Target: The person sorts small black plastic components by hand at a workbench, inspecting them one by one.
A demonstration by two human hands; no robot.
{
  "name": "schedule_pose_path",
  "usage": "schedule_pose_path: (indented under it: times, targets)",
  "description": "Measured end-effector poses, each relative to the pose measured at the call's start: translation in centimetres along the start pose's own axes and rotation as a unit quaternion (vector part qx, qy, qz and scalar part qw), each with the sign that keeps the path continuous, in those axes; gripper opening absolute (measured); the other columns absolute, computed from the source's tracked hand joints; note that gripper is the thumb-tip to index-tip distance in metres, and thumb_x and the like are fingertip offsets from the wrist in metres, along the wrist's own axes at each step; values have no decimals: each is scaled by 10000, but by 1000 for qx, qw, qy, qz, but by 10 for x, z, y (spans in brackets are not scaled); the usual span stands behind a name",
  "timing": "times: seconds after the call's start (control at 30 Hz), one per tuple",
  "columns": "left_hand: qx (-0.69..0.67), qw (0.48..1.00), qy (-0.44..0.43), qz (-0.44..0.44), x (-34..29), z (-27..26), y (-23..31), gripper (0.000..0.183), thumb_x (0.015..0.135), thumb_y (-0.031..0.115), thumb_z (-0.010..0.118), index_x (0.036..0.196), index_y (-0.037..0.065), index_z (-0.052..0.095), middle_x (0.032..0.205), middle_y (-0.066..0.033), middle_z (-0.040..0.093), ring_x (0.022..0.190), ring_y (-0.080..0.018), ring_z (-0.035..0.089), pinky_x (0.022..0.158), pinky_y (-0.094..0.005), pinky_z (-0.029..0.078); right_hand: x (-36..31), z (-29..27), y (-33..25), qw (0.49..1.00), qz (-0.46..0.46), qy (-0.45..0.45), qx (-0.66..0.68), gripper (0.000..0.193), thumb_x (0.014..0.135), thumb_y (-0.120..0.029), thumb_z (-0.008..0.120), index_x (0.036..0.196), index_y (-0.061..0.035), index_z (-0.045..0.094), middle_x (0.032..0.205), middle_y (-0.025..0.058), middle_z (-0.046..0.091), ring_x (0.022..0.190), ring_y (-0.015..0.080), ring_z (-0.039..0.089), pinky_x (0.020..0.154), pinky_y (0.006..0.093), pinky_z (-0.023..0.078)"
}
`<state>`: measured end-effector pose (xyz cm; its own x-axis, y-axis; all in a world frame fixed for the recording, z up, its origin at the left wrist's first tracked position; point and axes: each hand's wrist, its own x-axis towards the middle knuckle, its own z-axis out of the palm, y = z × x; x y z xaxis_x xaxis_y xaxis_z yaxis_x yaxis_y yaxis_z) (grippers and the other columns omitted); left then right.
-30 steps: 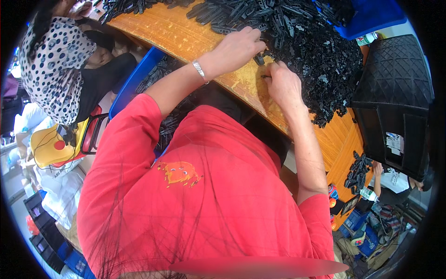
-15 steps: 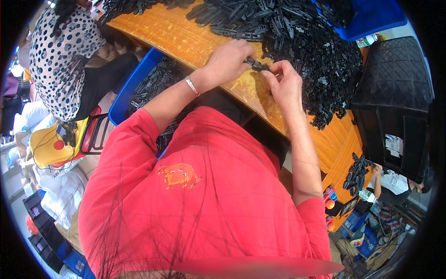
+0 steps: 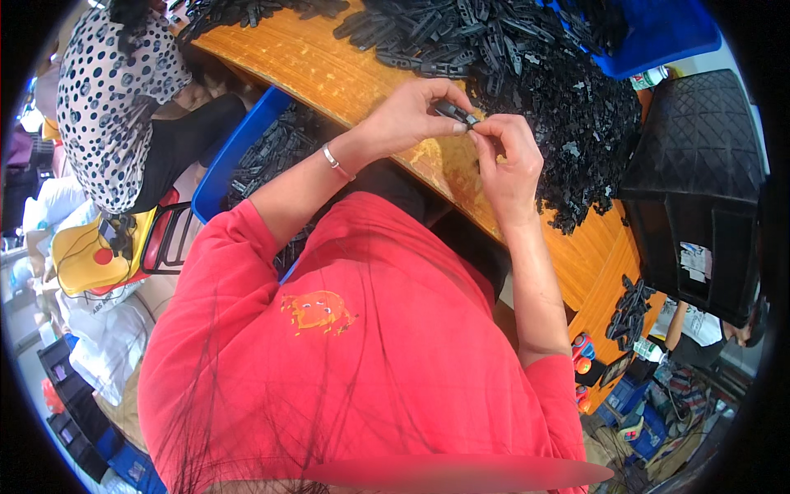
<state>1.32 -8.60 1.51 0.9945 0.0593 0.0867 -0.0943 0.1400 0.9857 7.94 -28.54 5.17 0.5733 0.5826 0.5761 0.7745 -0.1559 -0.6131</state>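
A long, narrow black plastic part (image 3: 457, 114) is held over the table's near edge. My left hand (image 3: 403, 119) grips it, with the thumb along the near side and the fingers curled round the far side. My right hand (image 3: 512, 152) is closed in a pinch against the part's right end. Whether a small piece sits between those fingertips is hidden. Just beyond my hands lies a heap of similar long black parts (image 3: 436, 37). Right of my right hand spreads a heap of small black pieces (image 3: 576, 123).
The wooden table (image 3: 304, 62) runs diagonally ahead. A blue bin (image 3: 216, 177) with black parts stands below its left edge; another blue bin (image 3: 666, 33) is at the far right. A black crate (image 3: 691, 189) stands right. A person (image 3: 119, 107) in spotted clothing sits at left.
My left hand has turned, its thumb now showing along the near side of the part. My right hand has shifted slightly, its fingertips still at the part's right end.
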Motion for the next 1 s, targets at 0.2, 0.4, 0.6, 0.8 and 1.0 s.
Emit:
schedule_pose_path:
  times: [0.2, 0.4, 0.6, 0.8, 1.0]
  targets:
    - [-58, 997, 0, -43, -1, 0, 1, 283, 915, -18, 766, 1191, -2, 710, 1010, -56, 754, 893, -130, 734, 811, -279, 603, 8, 3, -13, 1000, -3, -7, 18, 161, 859, 54, 803, 957, -39, 714, 948, 117, 694, 796, 277, 712, 651, 359, 568]
    - [24, 1000, 3, 10, -10, -1, 13, 280, 897, -34, 760, 1174, -16, 726, 1074, -58, 750, 972, -117, 713, 862, -277, 591, 15, 3, -13, 999, -33, -30, 11, 156, 859, 60, 783, 948, -39, 702, 948, 132, 681, 830, 313, 707, 696, 383, 570]
    - [89, 996, -13, 21, -24, -8, 19, 279, 924, 73, 766, 1194, 12, 734, 1011, -20, 741, 912, -73, 641, 775, -271, 538, 10, 2, -13, 996, 10, -78, 41, 170, 866, 94, 767, 942, -25, 671, 912, 90, 646, 798, 218, 658, 674, 327, 533]
    - [235, 971, 25, 37, -41, 2, 39, 217, 919, 79, 735, 1131, 31, 729, 1017, -76, 782, 945, -165, 733, 801, -348, 583, -2, 10, 10, 941, 254, -157, 157, 222, 869, 56, 820, 1030, -7, 681, 870, 21, 668, 678, 85, 592, 614, 267, 498]
    - [280, 955, 37, 91, -55, 19, 50, 254, 917, 40, 701, 1170, 43, 711, 1047, -114, 781, 947, -223, 745, 829, -381, 591, -20, 14, 10, 937, 252, -155, 184, 230, 894, 23, 826, 1075, 2, 686, 848, 7, 671, 649, 60, 573, 578, 237, 469]
